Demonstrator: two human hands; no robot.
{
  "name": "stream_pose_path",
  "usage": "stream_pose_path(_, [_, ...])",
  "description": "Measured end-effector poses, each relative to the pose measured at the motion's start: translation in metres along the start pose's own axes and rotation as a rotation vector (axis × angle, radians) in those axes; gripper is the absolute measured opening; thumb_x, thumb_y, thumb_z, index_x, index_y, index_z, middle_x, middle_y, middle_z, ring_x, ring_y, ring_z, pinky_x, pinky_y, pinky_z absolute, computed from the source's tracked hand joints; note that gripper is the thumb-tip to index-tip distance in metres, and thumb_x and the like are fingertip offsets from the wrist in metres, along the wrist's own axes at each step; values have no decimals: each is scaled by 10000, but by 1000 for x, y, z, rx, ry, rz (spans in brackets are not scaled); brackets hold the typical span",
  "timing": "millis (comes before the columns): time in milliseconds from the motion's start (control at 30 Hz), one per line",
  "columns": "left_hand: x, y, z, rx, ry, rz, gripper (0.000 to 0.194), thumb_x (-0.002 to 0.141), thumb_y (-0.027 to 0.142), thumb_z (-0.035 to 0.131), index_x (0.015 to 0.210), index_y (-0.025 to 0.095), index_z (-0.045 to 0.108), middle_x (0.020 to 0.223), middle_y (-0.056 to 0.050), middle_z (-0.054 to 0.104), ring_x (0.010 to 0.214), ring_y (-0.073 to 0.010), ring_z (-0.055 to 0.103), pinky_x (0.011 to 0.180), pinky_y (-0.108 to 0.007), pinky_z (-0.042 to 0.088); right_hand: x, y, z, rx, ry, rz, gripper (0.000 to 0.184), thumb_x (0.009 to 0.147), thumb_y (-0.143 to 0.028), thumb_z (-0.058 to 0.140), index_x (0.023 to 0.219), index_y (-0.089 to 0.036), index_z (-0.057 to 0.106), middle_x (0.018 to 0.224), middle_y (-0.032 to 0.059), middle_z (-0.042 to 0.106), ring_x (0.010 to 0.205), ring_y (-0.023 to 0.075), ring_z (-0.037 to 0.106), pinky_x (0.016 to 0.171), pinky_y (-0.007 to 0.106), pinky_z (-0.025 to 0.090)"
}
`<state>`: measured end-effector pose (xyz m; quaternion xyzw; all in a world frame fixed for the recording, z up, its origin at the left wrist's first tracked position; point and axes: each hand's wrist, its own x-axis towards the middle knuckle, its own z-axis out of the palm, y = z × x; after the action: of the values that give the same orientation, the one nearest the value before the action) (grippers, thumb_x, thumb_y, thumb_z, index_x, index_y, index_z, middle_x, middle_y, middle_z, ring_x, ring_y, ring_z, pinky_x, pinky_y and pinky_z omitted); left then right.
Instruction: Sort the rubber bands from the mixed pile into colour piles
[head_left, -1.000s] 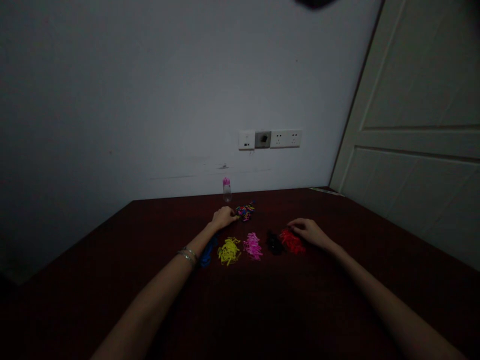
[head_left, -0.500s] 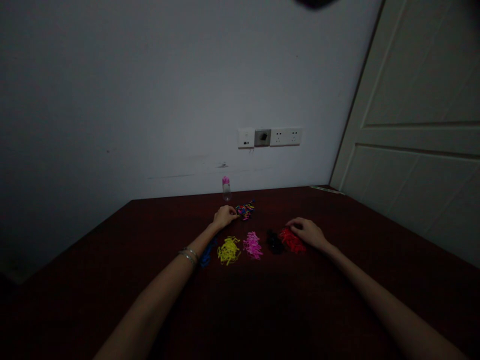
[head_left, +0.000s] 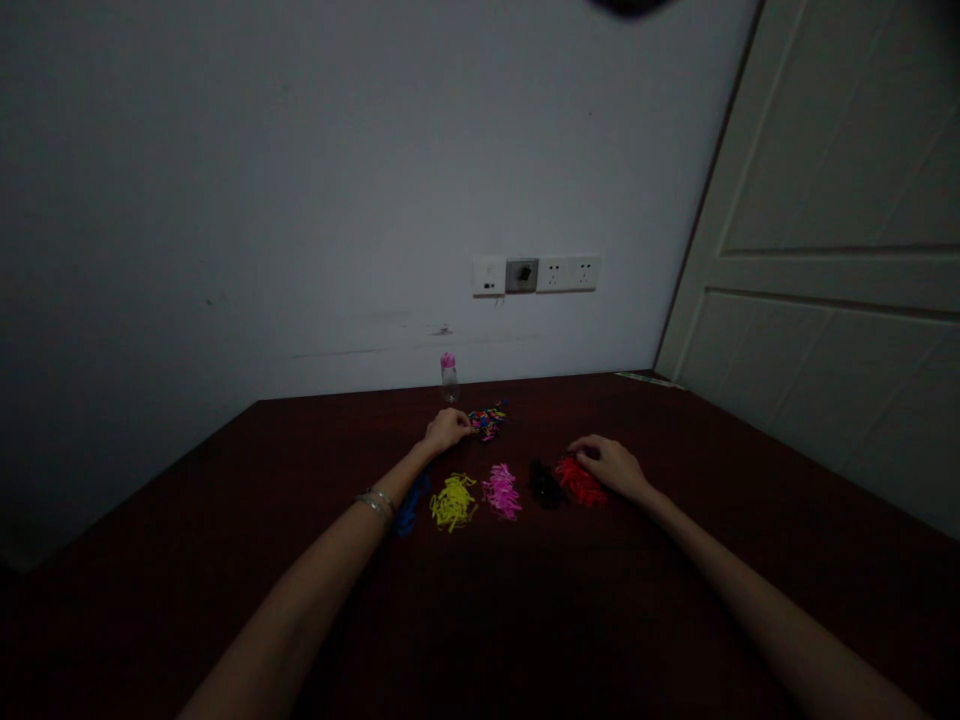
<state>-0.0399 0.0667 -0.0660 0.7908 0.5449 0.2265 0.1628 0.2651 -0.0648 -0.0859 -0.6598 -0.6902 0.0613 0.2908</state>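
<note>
My left hand (head_left: pixel 448 428) is at the left edge of a mixed multicoloured pile of small pieces (head_left: pixel 489 420), thumb and fingertips pinched together. Anything between those fingertips is too small to make out. My right hand (head_left: pixel 611 463) rests over the far right side of a pile of red bands (head_left: pixel 581 482), its fingers curved and a gap showing beside the thumb. To its left lie piles of black bands (head_left: pixel 545 484), pink bands (head_left: pixel 501 492) and yellow bands (head_left: pixel 453 502). Partly behind my left forearm is a blue pile (head_left: pixel 409 508). The bands look like small rubber bands.
A clear container with a pink top (head_left: pixel 448 377) stands near the wall, beyond my left hand. The dark red-brown table (head_left: pixel 495 610) meets a wall with sockets (head_left: pixel 566 274). A white panelled door (head_left: pixel 832 270) is on the right.
The view shifts slightly, moving the scene a little left. Both hands stay at the same piles with only slight finger movement.
</note>
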Motion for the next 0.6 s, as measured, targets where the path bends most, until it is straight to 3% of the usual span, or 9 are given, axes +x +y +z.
stream_pose_path(233, [6,-2,-6,-164,41,38,295,599,429,681,699,153,716,676,-31,654,662,-151,562,609,-240,400,1,2,0,-8,-19,5,250,759,-320,475,909,-292,673,1018,-3,659,893,203,604,740,310,444])
stream_pose_path(600, [-9,11,-56,-289,-66,55,254,597,325,674,690,94,727,629,-68,658,567,-125,528,536,-229,377,1,3,-1,-16,-30,10,259,759,-319,467,917,-288,670,1024,4,656,884,211,603,733,316,439])
